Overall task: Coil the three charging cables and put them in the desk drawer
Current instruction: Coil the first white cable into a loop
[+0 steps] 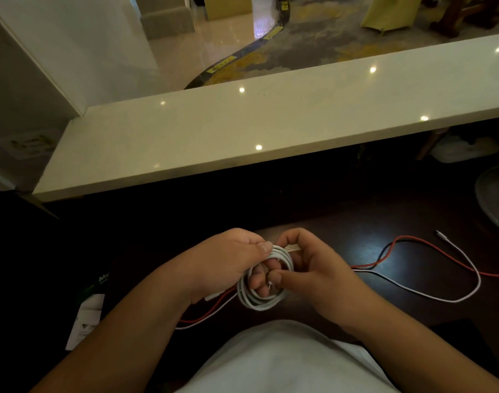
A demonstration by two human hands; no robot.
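Observation:
A white cable (259,300) is wound into a small round coil above the dark desk (341,231). My left hand (228,259) pinches the coil's top with thumb and fingers through the loops. My right hand (308,268) grips the coil's right side, and a pale plug end shows at its fingertips. A red cable (429,245) lies loose on the desk to the right, running under my hands toward the left. A second white cable (469,265) curves loosely beside it, its plug pointing away. No drawer is visible.
A pale stone counter (271,123) runs across above the desk. A white card or packet (85,319) lies at the desk's left. A round grey fan base (494,199) sits at the right edge. My white shirt fills the bottom.

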